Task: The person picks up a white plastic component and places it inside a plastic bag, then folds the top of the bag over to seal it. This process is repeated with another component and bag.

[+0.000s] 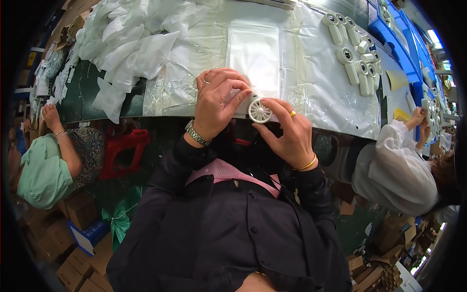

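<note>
At the table's near edge, my right hand (290, 135) holds a small round white fan grille (260, 111) with spokes, thumb and forefinger at its rim. My left hand (220, 100) is closed beside it, thumb and fingertips pinched together at the grille's upper left edge. What lies between those left fingertips, I cannot make out. Just beyond both hands lies a flat stack of translucent plastic bags (254, 46). To the right on the table, several white handheld fans (346, 57) with round heads lie in a group.
A large heap of filled white bags (131, 41) covers the table's left part. Blue bins (389, 36) stand at the far right. Co-workers sit on both sides, one in a green top (48, 168), one in a white top (396, 168). A red stool (121, 151) stands at left.
</note>
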A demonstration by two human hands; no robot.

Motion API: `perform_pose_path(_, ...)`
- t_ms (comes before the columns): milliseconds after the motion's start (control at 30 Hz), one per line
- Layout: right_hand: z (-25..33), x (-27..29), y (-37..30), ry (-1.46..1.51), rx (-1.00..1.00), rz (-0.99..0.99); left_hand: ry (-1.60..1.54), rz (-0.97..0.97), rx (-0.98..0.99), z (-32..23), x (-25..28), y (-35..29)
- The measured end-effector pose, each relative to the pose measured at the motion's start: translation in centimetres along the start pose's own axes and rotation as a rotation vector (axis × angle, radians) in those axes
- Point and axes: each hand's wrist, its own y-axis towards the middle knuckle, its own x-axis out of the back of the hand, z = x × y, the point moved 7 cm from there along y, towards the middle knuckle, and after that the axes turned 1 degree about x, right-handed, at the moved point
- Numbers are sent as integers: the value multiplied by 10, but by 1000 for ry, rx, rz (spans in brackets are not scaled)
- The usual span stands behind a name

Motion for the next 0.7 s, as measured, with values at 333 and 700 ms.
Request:
perform_pose_path(333,-1,-13,15,-57,10,-190,-15,21,-37,-6,1,-1)
perform_pose_path(700,-17,-2,11,-196,-156,-398,-130,74,-57,-13,-1,-3)
